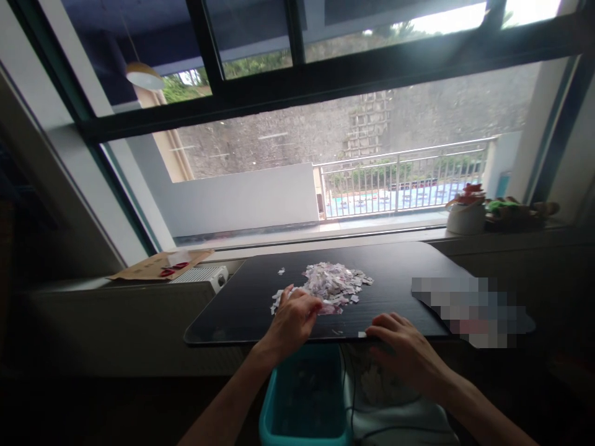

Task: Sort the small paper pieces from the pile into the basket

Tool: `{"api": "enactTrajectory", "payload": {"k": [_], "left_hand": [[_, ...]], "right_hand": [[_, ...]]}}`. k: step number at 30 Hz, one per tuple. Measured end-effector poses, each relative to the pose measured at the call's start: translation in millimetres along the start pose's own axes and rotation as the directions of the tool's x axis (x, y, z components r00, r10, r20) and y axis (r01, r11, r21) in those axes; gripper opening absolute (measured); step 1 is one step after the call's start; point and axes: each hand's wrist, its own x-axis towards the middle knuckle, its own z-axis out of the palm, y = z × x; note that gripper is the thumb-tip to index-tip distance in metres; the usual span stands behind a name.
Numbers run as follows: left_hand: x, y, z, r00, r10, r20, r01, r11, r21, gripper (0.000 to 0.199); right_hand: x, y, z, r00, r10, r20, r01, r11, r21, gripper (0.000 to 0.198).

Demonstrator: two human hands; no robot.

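A loose heap of small torn paper scraps [332, 280], whitish and pale pink, lies on the dark tabletop [395, 266]. My left hand [294, 319] reaches over the near left side of the heap. Its fingers are bent together with scraps at the tips; how many they hold is hidden. At the table's front edge is my right hand [404, 344], fingers loosely bent and the thumb apart below. A single white scrap [361, 334] lies beside its fingertips. Below the edge, between my forearms, stands a turquoise bin [267, 415] with a dim inside.
A window with a dark frame [255, 96] rises behind the table. On the left ledge are a brown paper sheet [139, 267] and red-handled scissors [174, 269]. A white pot [465, 218] stands on the right sill. Dark cables [351, 384] hang beside the bin. One area at right is blurred out.
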Motion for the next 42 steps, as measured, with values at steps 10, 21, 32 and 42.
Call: {"api": "enactTrajectory", "payload": {"k": [10,21,32,42], "left_hand": [[-10,-21,-10,0.999,-0.039,-0.023,0.04,0.999,0.035,0.021],[-15,-23,-10,0.998,-0.047,-0.031,0.049,0.997,0.053,0.02],[-18,-29,-10,0.998,-0.04,-0.047,0.043,0.997,0.066,0.019],[-19,-32,-8,0.996,-0.082,-0.044,0.082,0.997,0.0,0.017]], "right_hand": [[9,-18,9,0.999,-0.028,0.042,0.035,0.984,-0.172,0.022],[16,-22,-7,0.992,0.074,0.104,-0.056,0.984,-0.167,0.02],[42,-19,-16,0.95,0.037,0.311,-0.002,0.994,-0.111,0.019],[-3,-22,-20,0.931,0.074,0.357,-0.051,0.996,-0.074,0.025]]}}
